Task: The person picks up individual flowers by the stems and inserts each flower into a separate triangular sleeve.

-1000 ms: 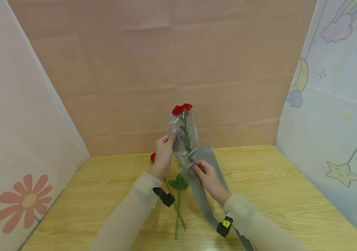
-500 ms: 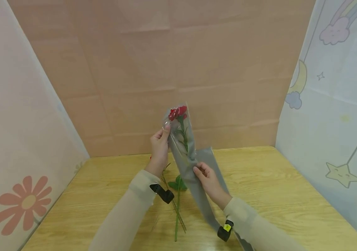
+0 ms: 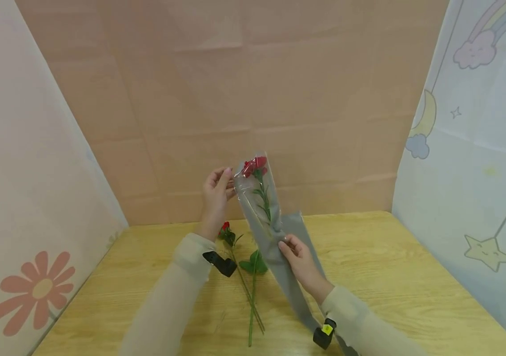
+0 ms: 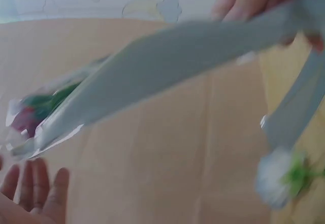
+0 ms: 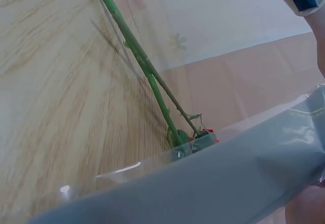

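A red carnation [image 3: 255, 165] stands inside a flower sleeve [image 3: 290, 289] with a clear front and grey back. The head sits just below the sleeve's upper rim, and the lower stem is hidden by grey film. My right hand [image 3: 303, 262] pinches the sleeve partway down, thumb in front. At its upper left edge is my left hand [image 3: 217, 195]; in the left wrist view its loosely spread fingers [image 4: 55, 196] lie just below the sleeve's tip. Seen from the right wrist, the grey side of the sleeve crosses the lower part of the view.
Another grey sleeve [image 3: 295, 222] lies on the wooden table [image 3: 368, 267] behind my right hand. A red flower [image 3: 226, 232] and a green-leaved stem [image 3: 251, 301] cross to the left. The left wrist view shows a white flower [image 4: 277, 176]. A peach backdrop [image 3: 182, 148] closes off the back.
The carnation's head, earlier sticking out above the sleeve, is now within its rim. My left hand has let go of the film and moved left. The right hand keeps its pinch, slightly lower.
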A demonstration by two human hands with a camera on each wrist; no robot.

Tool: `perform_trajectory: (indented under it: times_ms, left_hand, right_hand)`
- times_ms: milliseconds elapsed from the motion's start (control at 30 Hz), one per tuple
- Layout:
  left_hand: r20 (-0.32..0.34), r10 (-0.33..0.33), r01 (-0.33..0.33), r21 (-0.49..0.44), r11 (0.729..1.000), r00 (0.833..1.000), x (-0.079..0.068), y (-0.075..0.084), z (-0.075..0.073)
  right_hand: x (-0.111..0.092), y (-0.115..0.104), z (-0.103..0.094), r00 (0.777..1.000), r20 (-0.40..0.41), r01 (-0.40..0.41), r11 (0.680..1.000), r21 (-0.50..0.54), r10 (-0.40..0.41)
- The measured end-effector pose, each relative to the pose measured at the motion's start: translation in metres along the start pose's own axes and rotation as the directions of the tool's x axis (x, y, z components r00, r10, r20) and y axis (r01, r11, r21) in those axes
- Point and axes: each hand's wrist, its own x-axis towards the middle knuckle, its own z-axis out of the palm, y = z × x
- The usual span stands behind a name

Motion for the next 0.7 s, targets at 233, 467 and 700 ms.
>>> perform_trajectory:
  times_ms: [233,467,700]
  left_hand:
    - [0.327,-0.035,-0.123,0.452,0.883,0.944,0.032,0.029,-0.011]
    - [0.403,-0.098,-0.187,0.609,0.771,0.910,0.042,0.036,-0.015]
    - [0.421,-0.081,-0.156,0.500,0.852,0.904,0.045,0.039,-0.021]
  right_hand:
    - [-0.002,0.000,-0.003,1.000,-0.008,-0.006,1.000,-0.016,0.006]
    - [-0.002,0.002,-0.004,1.000,0.009,0.029,0.999,-0.013,-0.029]
    - [0.001,0.001,-0.007,0.998,-0.003,0.057,0.998,-0.029,-0.057]
